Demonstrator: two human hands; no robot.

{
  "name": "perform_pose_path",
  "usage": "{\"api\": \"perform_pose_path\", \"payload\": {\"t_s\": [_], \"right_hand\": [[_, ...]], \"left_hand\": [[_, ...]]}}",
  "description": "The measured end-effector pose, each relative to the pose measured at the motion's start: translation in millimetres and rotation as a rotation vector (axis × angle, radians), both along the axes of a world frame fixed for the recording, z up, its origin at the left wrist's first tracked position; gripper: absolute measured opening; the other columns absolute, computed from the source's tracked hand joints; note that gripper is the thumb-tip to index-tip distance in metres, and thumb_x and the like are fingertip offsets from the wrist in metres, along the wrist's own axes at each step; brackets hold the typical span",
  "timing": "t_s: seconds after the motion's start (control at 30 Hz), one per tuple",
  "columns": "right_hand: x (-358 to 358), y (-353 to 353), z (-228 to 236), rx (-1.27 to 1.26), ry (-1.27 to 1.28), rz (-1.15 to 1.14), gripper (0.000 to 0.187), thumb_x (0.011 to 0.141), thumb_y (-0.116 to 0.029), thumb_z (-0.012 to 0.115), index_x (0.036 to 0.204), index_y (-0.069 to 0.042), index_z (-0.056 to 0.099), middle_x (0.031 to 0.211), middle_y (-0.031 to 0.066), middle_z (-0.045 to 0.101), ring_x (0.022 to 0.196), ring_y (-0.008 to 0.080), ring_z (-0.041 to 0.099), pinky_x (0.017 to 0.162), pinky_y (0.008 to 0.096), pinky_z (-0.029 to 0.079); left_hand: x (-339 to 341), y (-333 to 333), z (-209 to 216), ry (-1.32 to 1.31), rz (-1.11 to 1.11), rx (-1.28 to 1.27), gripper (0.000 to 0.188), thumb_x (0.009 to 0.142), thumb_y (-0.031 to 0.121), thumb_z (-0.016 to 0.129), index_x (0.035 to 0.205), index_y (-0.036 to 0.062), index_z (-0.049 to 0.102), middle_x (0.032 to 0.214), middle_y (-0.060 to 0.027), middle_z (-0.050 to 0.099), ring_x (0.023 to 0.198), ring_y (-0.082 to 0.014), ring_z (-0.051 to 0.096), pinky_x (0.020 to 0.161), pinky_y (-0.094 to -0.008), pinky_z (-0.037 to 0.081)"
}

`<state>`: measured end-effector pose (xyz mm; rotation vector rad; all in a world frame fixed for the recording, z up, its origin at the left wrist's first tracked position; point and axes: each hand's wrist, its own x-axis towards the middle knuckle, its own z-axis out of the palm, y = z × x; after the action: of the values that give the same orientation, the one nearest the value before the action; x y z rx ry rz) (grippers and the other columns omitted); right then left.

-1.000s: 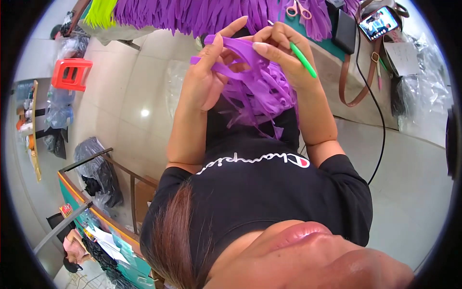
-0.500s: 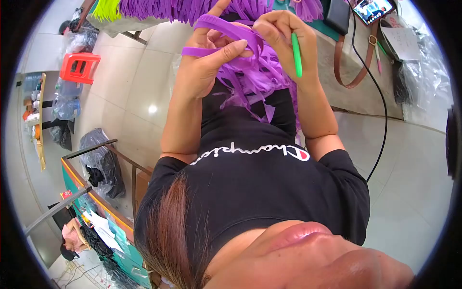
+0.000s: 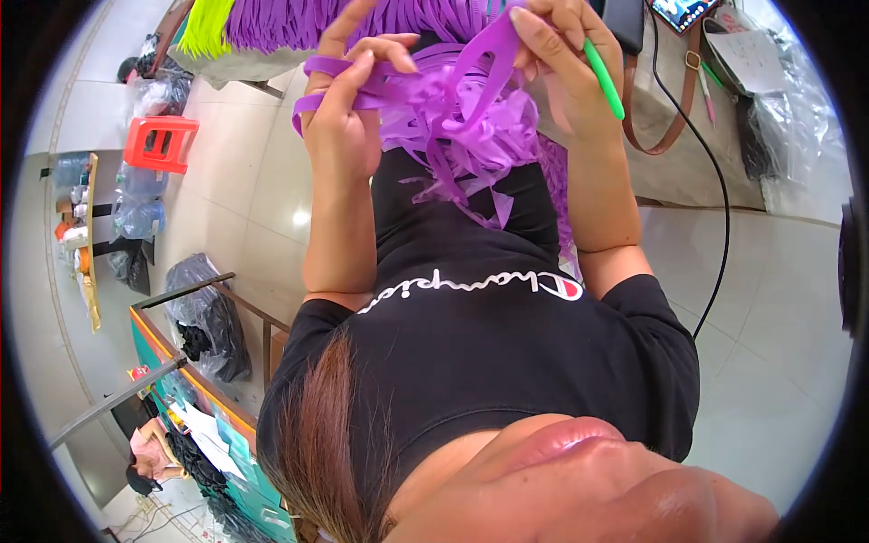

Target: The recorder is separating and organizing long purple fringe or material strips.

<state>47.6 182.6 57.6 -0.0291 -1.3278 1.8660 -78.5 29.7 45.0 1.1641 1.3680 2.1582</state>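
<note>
The purple strip is stretched loosely between the two hands, above a tangled purple heap that lies over the lap. It passes through the bent fingers of the left hand, and two bands of it come out at the outer side; the forefinger is raised apart, and I cannot tell whether the other fingers press the strip firmly. At the right hand, thumb and forefinger are together, pinching the strip, while a slim green handle rests inside the same hand, its tip hidden. Purple fringe hangs at the edge of the surface ahead. In my judgement, the step in hand is arranging the strip, and the next move calls for a steady pinch and some care that no loop catches in the heap.
</note>
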Motion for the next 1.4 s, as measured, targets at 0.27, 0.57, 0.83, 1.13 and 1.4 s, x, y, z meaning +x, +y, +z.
{"api": "perform_pose_path", "payload": {"t_s": [0.27, 0.57, 0.83, 1.13, 1.4], "right_hand": [[-7.7, -5.4, -0.4, 0.546, -0.227, -0.054, 0.021, 0.086, -0.005, 0.066, 0.073, -0.007, 0.049, 0.086, 0.0072, 0.065, 0.07, 0.0087, 0.053, 0.062, 0.0222, 0.043], [0.8, 4.5, -39.8, 0.488, -0.122, 0.238, 0.033, 0.089, -0.003, 0.061, 0.072, -0.01, 0.033, 0.093, 0.0108, 0.061, 0.076, 0.009, 0.049, 0.063, 0.0208, 0.041], [35.8, 37.3, -101.2, 0.479, -0.265, -0.133, 0.037, 0.085, 0.002, 0.063, 0.069, -0.008, 0.031, 0.079, 0.0036, 0.056, 0.067, 0.0084, 0.043, 0.06, 0.0196, 0.036], [170.4, 97.5, -259.9, 0.788, -1.142, -0.51, 0.027, 0.076, 0.002, 0.064, 0.07, -0.002, 0.037, 0.062, 0.0153, 0.047, 0.056, 0.0265, 0.041, 0.055, 0.0339, 0.039], [103.4, 40.7, -99.0, 0.808, -0.885, -0.373, 0.022, 0.088, -0.015, 0.063, 0.075, -0.001, 0.054, 0.074, 0.0115, 0.062, 0.064, 0.0155, 0.052, 0.061, 0.0287, 0.044]], "left_hand": [[16.3, 6.8, -6.0, -0.219, -0.23, -0.338, 0.016, 0.091, 0.018, 0.063, 0.082, 0.0046, 0.06, 0.072, -0.0005, 0.061, 0.064, -0.006, 0.053, 0.058, -0.0208, 0.039], [21.9, 12.1, -0.3, -0.329, -0.063, -0.201, 0.014, 0.091, 0.016, 0.061, 0.094, 0.003, 0.065, 0.073, -0.0015, 0.062, 0.061, -0.0061, 0.054, 0.057, -0.0188, 0.039], [-20.5, -2.7, 0.4, -0.323, 0.396, 0.274, 0.018, 0.095, 0.018, 0.055, 0.104, 0.0029, 0.058, 0.073, -0.004, 0.062, 0.053, -0.0094, 0.056, 0.051, -0.021, 0.047], [-67.6, -38.1, 10.2, -0.341, 0.578, 0.555, 0.013, 0.094, 0.02, 0.057, 0.09, 0.0075, 0.055, 0.076, -0.0052, 0.061, 0.057, -0.0109, 0.052, 0.052, -0.0249, 0.044], [-13.0, -16.9, 26.2, -0.206, 0.205, 0.031, 0.024, 0.092, 0.018, 0.06, 0.107, -0.0004, 0.06, 0.078, -0.0074, 0.063, 0.055, -0.0064, 0.048, 0.048, -0.0193, 0.037]]}}
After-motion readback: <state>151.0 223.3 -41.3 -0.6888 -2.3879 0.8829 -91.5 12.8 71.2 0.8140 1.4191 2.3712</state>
